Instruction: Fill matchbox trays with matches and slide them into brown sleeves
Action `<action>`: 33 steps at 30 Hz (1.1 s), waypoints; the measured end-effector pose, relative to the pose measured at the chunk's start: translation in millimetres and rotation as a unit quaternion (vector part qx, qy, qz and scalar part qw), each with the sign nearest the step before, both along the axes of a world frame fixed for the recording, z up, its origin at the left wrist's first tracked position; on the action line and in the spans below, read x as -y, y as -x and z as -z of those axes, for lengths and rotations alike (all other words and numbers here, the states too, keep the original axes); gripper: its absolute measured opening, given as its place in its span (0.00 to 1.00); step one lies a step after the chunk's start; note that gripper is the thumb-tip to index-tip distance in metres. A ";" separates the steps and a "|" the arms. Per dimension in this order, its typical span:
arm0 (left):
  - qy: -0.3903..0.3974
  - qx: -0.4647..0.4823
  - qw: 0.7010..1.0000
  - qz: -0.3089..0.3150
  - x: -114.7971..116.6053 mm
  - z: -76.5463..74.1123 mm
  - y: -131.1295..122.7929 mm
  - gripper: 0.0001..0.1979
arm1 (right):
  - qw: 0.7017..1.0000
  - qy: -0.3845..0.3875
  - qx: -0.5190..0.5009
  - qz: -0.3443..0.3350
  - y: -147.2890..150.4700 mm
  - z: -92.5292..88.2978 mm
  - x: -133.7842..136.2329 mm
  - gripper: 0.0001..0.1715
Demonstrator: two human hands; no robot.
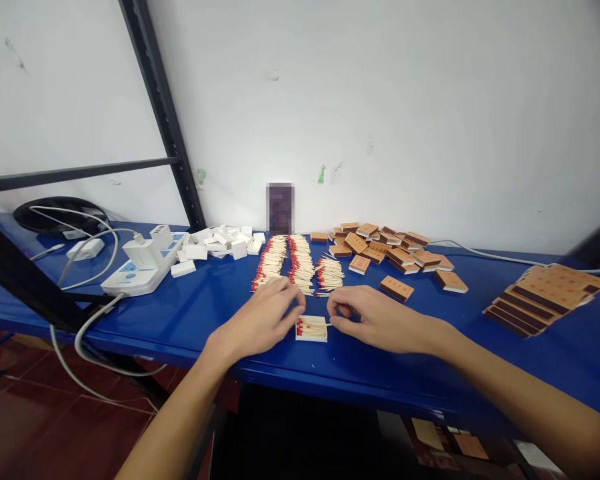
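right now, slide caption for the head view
Left hand and right hand flank a white tray holding red-tipped matches.

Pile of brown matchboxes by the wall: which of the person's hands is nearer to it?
Right. The right hand is in front of the brown matchboxes; the left hand is farther off to the left, beside the white tray of matches.

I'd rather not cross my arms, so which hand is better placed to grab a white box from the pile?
Probably your left hand: the white boxes lie on its side, while your right hand seems to pinch a match.
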State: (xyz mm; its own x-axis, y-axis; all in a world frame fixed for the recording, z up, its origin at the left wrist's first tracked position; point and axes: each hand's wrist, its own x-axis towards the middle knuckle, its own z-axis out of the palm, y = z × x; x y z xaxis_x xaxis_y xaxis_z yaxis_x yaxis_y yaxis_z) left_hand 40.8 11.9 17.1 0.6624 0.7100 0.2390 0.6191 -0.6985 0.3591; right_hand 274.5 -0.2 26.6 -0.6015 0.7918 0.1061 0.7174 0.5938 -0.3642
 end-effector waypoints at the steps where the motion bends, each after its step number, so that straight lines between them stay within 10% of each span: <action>1: -0.011 -0.004 1.000 -0.013 -3.6 -0.9 6.2 0.11 | 1.000 0.002 0.003 -0.002 -0.2 0.9 0.9 0.07; 10: -0.002 -0.071 0.989 -0.133 -32.2 1.4 62.2 0.11 | 1.000 -0.007 -0.002 -0.014 3.6 3.1 -1.3 0.09; 33: -0.051 -0.109 0.983 -0.141 -32.0 11.8 40.2 0.12 | 0.994 -0.043 0.057 0.082 -18.2 20.8 -36.3 0.10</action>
State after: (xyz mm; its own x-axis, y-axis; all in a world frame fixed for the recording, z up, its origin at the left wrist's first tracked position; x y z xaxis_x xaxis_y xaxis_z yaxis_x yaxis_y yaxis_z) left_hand 0.6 43.9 5.3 0.4868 0.8521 0.1921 0.8473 -0.5141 0.1333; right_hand 292.7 36.1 5.8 -0.4774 0.8709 0.1164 0.8409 0.4913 -0.2271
